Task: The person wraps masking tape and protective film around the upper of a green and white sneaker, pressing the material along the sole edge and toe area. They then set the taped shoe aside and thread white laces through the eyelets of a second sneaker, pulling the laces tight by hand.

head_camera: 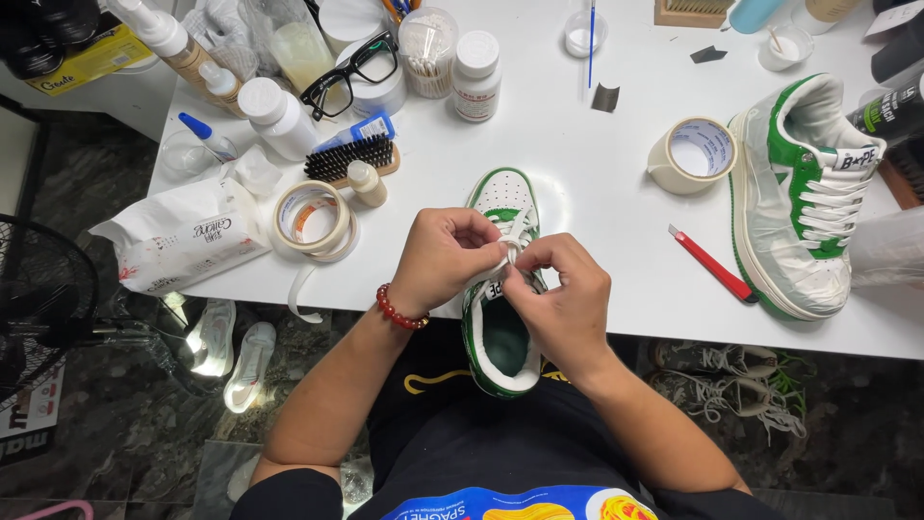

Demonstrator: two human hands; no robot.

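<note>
A white and green sneaker (501, 332) lies toe-away across the near edge of the white table (597, 183), its heel hanging over my lap. My left hand (445, 258), with a red bead bracelet at the wrist, pinches the white shoelace (514, 234) over the tongue. My right hand (561, 297) grips the same lace from the right side, fingers closed, covering the shoe's middle. Both hands touch each other above the eyelets.
A second green and white sneaker (804, 193), wrapped in tape, lies at the right. Tape rolls (691, 154) (313, 220), a red utility knife (712, 266), a brush (351, 159), bottles (476, 77), glasses (351, 72) and a wipes pack (183, 236) crowd the table. Shoes lie on the floor.
</note>
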